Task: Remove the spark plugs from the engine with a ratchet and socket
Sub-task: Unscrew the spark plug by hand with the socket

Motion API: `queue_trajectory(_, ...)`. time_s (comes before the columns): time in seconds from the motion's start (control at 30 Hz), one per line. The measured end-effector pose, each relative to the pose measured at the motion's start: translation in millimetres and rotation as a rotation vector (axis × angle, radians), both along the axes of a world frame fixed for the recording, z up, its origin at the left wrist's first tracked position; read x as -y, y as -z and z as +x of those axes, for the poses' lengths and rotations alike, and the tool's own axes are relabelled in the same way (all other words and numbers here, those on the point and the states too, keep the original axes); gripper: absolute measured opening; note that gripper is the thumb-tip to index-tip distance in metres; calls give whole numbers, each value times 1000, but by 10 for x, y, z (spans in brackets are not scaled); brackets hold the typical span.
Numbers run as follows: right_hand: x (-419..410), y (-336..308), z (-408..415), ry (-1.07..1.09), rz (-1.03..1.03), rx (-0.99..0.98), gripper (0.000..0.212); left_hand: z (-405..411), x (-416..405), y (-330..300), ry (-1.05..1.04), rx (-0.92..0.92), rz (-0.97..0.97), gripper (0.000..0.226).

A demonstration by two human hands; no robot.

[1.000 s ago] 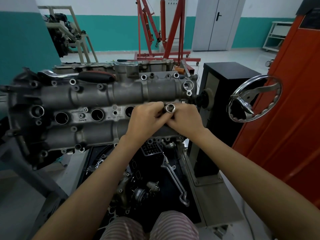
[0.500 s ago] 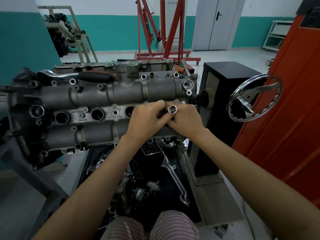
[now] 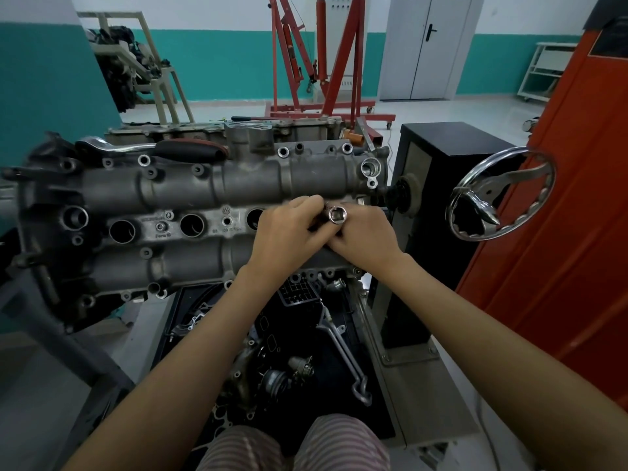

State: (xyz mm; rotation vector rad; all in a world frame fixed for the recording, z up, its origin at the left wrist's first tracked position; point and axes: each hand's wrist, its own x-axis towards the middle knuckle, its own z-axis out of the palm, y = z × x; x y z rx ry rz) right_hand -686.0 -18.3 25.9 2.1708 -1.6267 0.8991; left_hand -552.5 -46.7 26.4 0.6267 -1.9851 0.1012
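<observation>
Step in hand: both hands met over the rightmost plug well of the engine (image 3: pixel 190 188), working the socket (image 3: pixel 335 215); by my reading, the socket was being handled by hand at that well, either seated or lifted, with no ratchet on it.
Left hand (image 3: pixel 289 232): fingers curled round the socket's dark shank from the left, gripping it.
Right hand (image 3: pixel 365 237): fingers bent in against the socket from the right, pinching it just below its bright open end.
Socket: held between the two hands, open square end tilted toward the camera, above the covered well.
Ratchet (image 3: pixel 153 148): lay along the far top edge of the engine, well apart from both hands, untouched.
Plug wells: three open holes showed to the left, such as one well (image 3: pixel 192 225); whether plugs sat inside could not be told.
Spark plug: none visible; anything inside the socket was hidden.
Next move calls for: one hand steadying the socket while the other reaches for the ratchet, or lifting the socket straight out.
</observation>
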Motion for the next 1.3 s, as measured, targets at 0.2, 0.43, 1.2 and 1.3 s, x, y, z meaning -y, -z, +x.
queue_trajectory(0.2,-52,-32,27,-37,-20,84,27,-20,-34,3,8,8,15,23)
queue_trajectory(0.43,-6,-16,-16,59,2,-62,57,5,3,6,16,6,-13,37)
queue_trajectory(1.2,-25,-55,18,51,-18,-14,54,-5,11,20,-28,35,-34,34)
queue_trajectory(1.3,-26,-46,20,70,16,-42,64,13,20,22,-19,23,-51,39)
